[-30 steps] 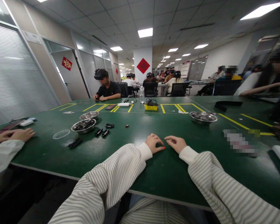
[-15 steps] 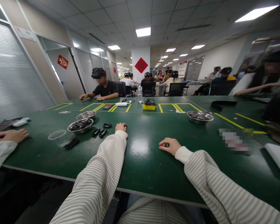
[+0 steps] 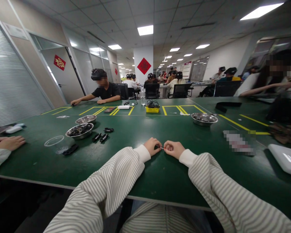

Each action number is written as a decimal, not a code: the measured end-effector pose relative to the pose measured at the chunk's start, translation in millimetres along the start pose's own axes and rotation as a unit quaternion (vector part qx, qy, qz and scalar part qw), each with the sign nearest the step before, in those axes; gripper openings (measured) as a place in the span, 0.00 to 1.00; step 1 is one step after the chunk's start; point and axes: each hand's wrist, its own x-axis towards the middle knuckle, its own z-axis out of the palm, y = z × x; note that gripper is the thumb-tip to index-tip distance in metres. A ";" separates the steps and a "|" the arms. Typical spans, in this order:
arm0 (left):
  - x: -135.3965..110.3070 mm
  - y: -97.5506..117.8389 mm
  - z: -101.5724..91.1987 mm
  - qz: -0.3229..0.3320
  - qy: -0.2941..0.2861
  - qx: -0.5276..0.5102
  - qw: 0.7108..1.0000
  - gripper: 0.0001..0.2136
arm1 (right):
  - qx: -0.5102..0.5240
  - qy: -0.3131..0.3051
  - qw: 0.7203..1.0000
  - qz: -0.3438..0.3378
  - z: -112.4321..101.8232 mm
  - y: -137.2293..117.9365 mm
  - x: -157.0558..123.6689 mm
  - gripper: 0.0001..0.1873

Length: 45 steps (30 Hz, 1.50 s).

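Over the green table (image 3: 140,181), my left hand (image 3: 152,146) and my right hand (image 3: 174,149) meet with fingertips almost touching. Both are closed in a pinch. Between them shows a small dark, shiny piece (image 3: 162,148), mostly covered by the fingers, so its kind is unclear. A bit of orange-red shows at my right fingertips. To the left of my left hand lie several black clip-like parts (image 3: 103,138), near a steel bowl (image 3: 79,130) filled with similar dark parts.
Another steel bowl (image 3: 86,119) stands behind the filled one. A clear plastic cup (image 3: 55,144) lies beside a black piece (image 3: 70,149). At right are a steel bowl (image 3: 204,119) and a white case (image 3: 285,158). A yellow box (image 3: 152,110) holds black cables. Co-workers sit around.
My left hand has come right and nearer, from beside the black parts to my right hand, with something small in its fingers. My right hand has hardly moved.
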 end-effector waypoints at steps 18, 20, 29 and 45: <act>-2.3 10.6 -6.1 -0.001 -0.003 -0.010 1.000 0.06 | -0.113 0.003 0.992 -0.055 -3.1 8.9 1.6 0.07; -2.3 10.0 -5.9 0.004 -0.001 -0.010 1.000 0.06 | -0.109 0.001 0.993 -0.045 -3.9 8.7 1.6 0.07; -1.8 7.1 -3.5 0.009 -0.011 -0.016 1.000 0.09 | 0.022 -0.010 0.999 0.036 -4.1 1.2 -0.1 0.08; -0.6 10.0 -5.0 0.018 -0.038 0.005 0.999 0.10 | 0.077 -0.021 0.996 0.040 -3.2 0.4 -0.6 0.08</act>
